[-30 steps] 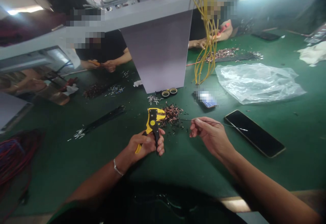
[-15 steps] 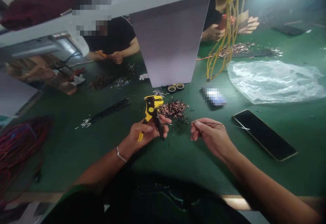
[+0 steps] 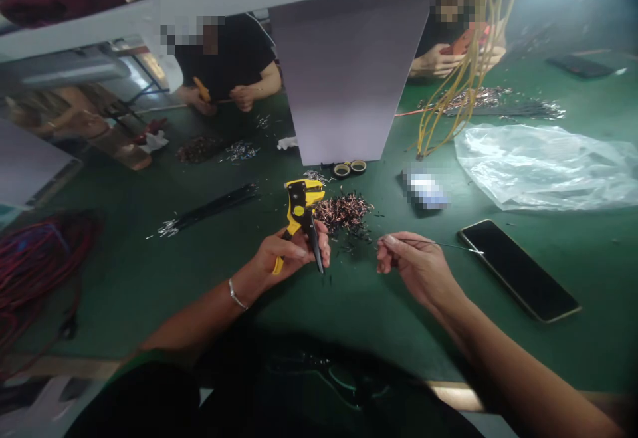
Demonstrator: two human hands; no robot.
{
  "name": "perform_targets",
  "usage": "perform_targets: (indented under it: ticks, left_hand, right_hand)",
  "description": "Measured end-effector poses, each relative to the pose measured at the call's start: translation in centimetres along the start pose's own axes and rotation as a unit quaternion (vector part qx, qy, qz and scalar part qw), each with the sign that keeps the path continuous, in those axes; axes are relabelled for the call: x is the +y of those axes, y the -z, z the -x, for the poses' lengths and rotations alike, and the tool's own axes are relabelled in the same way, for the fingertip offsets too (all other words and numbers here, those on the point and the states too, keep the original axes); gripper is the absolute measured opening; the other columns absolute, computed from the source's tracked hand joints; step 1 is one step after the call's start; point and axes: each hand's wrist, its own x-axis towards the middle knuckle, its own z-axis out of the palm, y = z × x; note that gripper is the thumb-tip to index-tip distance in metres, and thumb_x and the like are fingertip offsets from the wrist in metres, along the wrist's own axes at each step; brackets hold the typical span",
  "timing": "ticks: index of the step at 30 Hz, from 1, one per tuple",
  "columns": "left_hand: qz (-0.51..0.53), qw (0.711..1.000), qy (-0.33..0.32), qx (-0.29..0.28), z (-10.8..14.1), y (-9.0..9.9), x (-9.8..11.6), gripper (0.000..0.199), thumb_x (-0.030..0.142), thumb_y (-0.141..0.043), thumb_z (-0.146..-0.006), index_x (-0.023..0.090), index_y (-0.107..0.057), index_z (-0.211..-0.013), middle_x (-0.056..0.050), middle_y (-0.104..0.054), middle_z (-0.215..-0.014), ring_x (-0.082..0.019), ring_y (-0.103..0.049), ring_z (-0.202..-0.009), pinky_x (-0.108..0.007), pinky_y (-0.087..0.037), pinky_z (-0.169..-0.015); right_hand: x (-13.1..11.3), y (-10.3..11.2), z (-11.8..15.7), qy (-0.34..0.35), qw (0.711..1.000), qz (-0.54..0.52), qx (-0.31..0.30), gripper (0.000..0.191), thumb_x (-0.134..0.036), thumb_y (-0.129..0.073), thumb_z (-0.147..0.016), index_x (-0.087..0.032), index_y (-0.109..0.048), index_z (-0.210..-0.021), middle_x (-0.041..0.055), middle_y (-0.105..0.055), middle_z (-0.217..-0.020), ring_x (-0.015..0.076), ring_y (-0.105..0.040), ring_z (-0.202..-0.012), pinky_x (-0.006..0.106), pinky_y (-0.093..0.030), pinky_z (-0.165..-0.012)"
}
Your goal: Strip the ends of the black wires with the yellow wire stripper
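My left hand (image 3: 285, 252) is wrapped round the handles of a yellow and black wire stripper (image 3: 300, 211), whose jaws point up and to the right. Between the fingertips of my right hand (image 3: 411, 258) is a thin dark wire (image 3: 451, 246); its pale end reaches over the edge of a black phone (image 3: 518, 270). A gap separates the wire from the tool. Just beyond my hands lies a heap of copper-coloured and black scraps (image 3: 343, 213) on the green table (image 3: 379, 338).
Two tape rolls (image 3: 349, 169) sit by a grey divider (image 3: 349, 79). Black wires (image 3: 214, 208) and a red cable coil (image 3: 40, 272) lie left. A plastic bag (image 3: 548, 165) and hanging yellow wires (image 3: 448, 99) are right. People's hands show across the table.
The fingers of my left hand have curled closer round the tool's handles. The view has shifted slightly. Across the table, a person's orange tool has tilted more upright.
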Motion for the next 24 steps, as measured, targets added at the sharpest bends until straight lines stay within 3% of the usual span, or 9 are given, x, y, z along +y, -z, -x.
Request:
perform_targets:
  ticks: [3,7,9,16,24]
  left_hand:
    - [-0.029,1.0,-0.003,-0.012,0.0,0.2,0.3,0.051,0.012,-0.064,-0.061,0.013,-0.066,-0.112,-0.012,-0.069,-0.097,-0.024,-0.065,-0.083,-0.04,-0.053,-0.075]
    - [-0.075,0.997,-0.004,-0.016,-0.1,0.5,0.4,0.058,0.008,-0.063,-0.058,0.014,-0.067,-0.115,-0.018,-0.057,-0.138,-0.025,-0.066,-0.088,-0.042,-0.055,-0.075]
    - [-0.083,0.996,0.008,-0.018,-0.1,0.7,0.4,0.063,0.007,-0.063,-0.058,0.016,-0.066,-0.12,-0.018,-0.05,-0.149,-0.028,-0.067,-0.095,-0.042,-0.055,-0.076]
    - [-0.036,0.994,0.076,-0.071,0.0,1.4,0.0,0.069,0.009,-0.062,-0.065,0.017,-0.059,-0.134,-0.019,-0.066,-0.129,-0.033,-0.071,-0.094,-0.047,-0.054,-0.081]
    - [-0.079,0.988,0.111,-0.076,0.4,1.4,-0.2,0.07,0.014,-0.064,-0.074,0.022,-0.05,-0.142,-0.017,-0.068,-0.122,-0.033,-0.072,-0.095,-0.052,-0.051,-0.088]
  right_hand:
    - [-0.1,0.3,-0.2,0.023,1.0,0.0,0.011,0.02,-0.032,-0.084,-0.072,-0.015,-0.075,-0.072,0.0025,-0.07,-0.061,0.0129,-0.061,-0.046,0.028,-0.052,-0.049]
    - [-0.2,0.5,-0.3,0.038,0.999,0.0,0.02,0.017,-0.03,-0.083,-0.074,-0.015,-0.075,-0.074,0.0024,-0.07,-0.062,0.013,-0.061,-0.047,0.028,-0.053,-0.049]
    - [-0.2,0.5,-0.3,0.045,0.999,0.001,0.025,0.016,-0.029,-0.083,-0.074,-0.015,-0.075,-0.074,0.002,-0.07,-0.062,0.0126,-0.061,-0.048,0.028,-0.053,-0.05]
    - [-0.6,0.5,-0.3,0.053,0.997,-0.023,0.047,0.014,-0.026,-0.086,-0.069,-0.016,-0.077,-0.073,0.0019,-0.071,-0.061,0.0118,-0.061,-0.047,0.026,-0.053,-0.05]
    - [-1.0,0.5,0.0,0.047,0.997,-0.028,0.046,0.016,-0.026,-0.087,-0.066,-0.016,-0.078,-0.074,0.0034,-0.072,-0.062,0.0124,-0.062,-0.048,0.027,-0.054,-0.051]
